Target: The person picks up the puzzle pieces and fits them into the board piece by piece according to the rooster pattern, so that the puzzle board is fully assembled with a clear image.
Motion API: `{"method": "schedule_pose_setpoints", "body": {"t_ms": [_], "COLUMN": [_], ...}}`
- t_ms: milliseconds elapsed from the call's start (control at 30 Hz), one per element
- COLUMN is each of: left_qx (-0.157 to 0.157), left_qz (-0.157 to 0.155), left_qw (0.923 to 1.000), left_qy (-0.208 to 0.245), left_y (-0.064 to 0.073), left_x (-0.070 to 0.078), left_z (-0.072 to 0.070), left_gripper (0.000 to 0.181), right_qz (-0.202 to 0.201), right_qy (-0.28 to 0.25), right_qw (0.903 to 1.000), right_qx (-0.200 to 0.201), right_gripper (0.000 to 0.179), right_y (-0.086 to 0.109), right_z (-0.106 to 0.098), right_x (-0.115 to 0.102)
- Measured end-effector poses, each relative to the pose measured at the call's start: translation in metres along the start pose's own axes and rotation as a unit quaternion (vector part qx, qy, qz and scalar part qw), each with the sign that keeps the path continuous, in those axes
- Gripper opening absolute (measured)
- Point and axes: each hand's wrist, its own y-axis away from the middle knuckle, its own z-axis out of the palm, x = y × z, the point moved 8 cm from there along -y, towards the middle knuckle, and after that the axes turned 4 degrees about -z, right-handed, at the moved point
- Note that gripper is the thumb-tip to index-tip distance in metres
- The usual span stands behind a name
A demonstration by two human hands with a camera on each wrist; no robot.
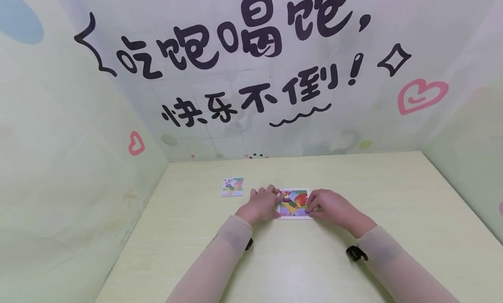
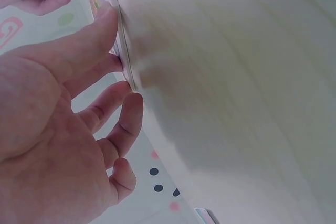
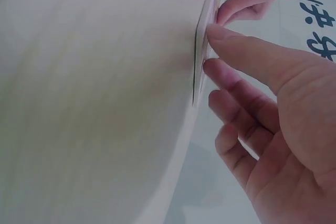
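Note:
A rectangular rooster picture puzzle with a white border [image 1: 294, 204] lies flat on the table between the two hands. My left hand [image 1: 262, 203] grips its left edge, the thumb on the near corner and the fingers toward the far side. In the left wrist view, the left thumb [image 2: 107, 22] lies on the border and the fingertips touch the board's edge. At the right edge, my right hand [image 1: 334, 209] holds the puzzle between thumb and curled index finger. The right wrist view shows the right thumb [image 3: 223, 35] on the rim; the hand hides part of that side.
A smaller square card with a matching rooster [image 1: 232, 187] lies to the left, farther back on the pale wooden table [image 1: 188, 233]. Fabric walls with black lettering [image 1: 255, 98] and pink hearts enclose the table at the back and both sides.

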Motion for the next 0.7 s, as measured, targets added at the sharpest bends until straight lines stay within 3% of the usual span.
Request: {"method": "schedule_pose_setpoints", "body": {"t_ms": [433, 700], "left_qx": [-0.002, -0.005], "left_qz": [0.001, 0.003], "left_qw": [1.0, 0.9999], "left_qy": [0.002, 0.008], "left_y": [-0.0042, -0.0029], "left_x": [-0.0039, -0.0033], "left_z": [0.005, 0.0012], "left_gripper": [0.073, 0.073], "right_qz": [0.01, 0.01], "right_qy": [0.026, -0.029], "right_qw": [0.9989, 0.999], "right_qx": [-0.037, -0.032], "right_gripper": [0.005, 0.006], "right_y": [-0.0038, -0.0049], "right_z": [-0.0012, -0.0014], "right_x": [0.0007, 0.0057]}}
